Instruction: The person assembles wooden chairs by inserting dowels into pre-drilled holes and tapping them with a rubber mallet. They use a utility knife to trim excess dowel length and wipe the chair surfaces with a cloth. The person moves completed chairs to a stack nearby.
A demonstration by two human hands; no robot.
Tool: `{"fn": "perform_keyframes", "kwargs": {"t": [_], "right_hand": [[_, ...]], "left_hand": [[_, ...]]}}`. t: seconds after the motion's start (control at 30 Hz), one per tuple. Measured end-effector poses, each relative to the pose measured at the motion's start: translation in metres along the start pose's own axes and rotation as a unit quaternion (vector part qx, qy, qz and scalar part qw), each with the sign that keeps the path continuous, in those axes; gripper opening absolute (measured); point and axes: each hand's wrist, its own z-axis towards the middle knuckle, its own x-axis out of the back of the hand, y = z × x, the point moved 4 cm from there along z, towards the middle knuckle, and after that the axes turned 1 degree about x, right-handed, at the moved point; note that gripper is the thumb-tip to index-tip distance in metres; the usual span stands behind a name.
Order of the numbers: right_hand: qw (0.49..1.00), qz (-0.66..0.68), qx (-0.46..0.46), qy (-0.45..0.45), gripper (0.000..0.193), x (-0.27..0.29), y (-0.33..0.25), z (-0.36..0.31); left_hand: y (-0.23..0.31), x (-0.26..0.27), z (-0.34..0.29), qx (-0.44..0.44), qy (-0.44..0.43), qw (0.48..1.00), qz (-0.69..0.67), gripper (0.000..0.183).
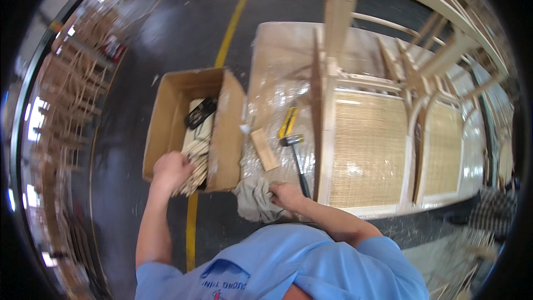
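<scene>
My left hand (pixel 172 171) reaches over the near edge of a tall open cardboard box (pixel 230 133), its fingers curled against a heap of pale, slim wooden-looking pieces (pixel 197 158). What lies between those fingers is hidden. Farther back in the box, a black item (pixel 201 113) rests on top of the heap; its kind is unclear. My right hand (pixel 288 195) pinches a crumpled grey cloth (pixel 256 200), which hangs at the near edge of the plastic-wrapped table, right of the box.
On the wrapped table (pixel 277 50) lie a flat wood piece (pixel 265 149), a yellow utility knife (pixel 288 121) and a hammer (pixel 298 161). Wooden chair frames with woven panels (pixel 367 150) stand on its right. A yellow floor line (pixel 236 16) runs past the box; stacked chairs (pixel 69 105) line the far left.
</scene>
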Motion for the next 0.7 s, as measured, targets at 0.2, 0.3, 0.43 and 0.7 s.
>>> {"fn": "perform_keyframes", "kwargs": {"t": [0.2, 0.3, 0.43, 0.7], "right_hand": [[0.996, 0.026, -0.043, 0.069, 0.019, 0.011, 0.006, -0.018], [0.984, 0.044, -0.104, 0.135, 0.022, 0.028, 0.018, -0.027], [0.967, -0.046, -0.210, 0.135, 0.039, 0.044, 0.042, -0.020], [0.966, -0.040, -0.235, 0.102, 0.043, 0.049, 0.050, -0.011]], "left_hand": [[-0.009, 0.000, -0.001, 0.005, 0.016, 1.000, -0.019, 0.021], [-0.001, 0.001, -0.004, -0.001, 0.054, 0.999, 0.002, 0.017], [0.009, 0.015, -0.020, 0.002, 0.130, 0.992, 0.001, 0.013], [-0.045, 0.056, -0.105, 0.026, 0.251, 0.945, -0.210, 0.013]]}}
